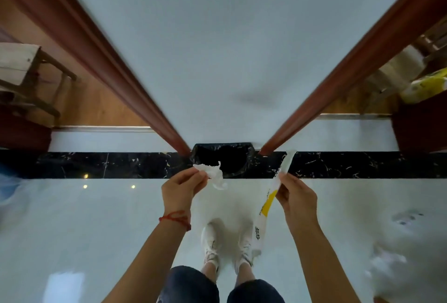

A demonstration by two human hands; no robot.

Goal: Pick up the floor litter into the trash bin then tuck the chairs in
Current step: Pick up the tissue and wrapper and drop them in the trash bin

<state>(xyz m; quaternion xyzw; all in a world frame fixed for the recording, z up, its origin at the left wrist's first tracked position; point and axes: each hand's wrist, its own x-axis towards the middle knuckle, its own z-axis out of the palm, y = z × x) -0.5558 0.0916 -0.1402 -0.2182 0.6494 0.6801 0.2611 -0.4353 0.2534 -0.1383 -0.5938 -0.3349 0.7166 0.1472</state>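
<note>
A trash bin lined with a black bag (pixel 229 160) stands on the floor against the white wall, just ahead of my feet. My left hand (pixel 180 187) pinches a crumpled white tissue (pixel 214 173) close to the bin's near rim. My right hand (pixel 296 193) grips a long white and yellow wrapper strip (pixel 268 202) that hangs down to the right of the bin. Both hands are held at about the same height, apart from each other.
Two brown door frames (pixel 135 85) (pixel 338 75) flank the white wall section. A wooden chair (pixel 31 70) stands through the left doorway. Yellow packaging (pixel 425 85) lies through the right one. A black marble strip (pixel 96 164) crosses the glossy white floor.
</note>
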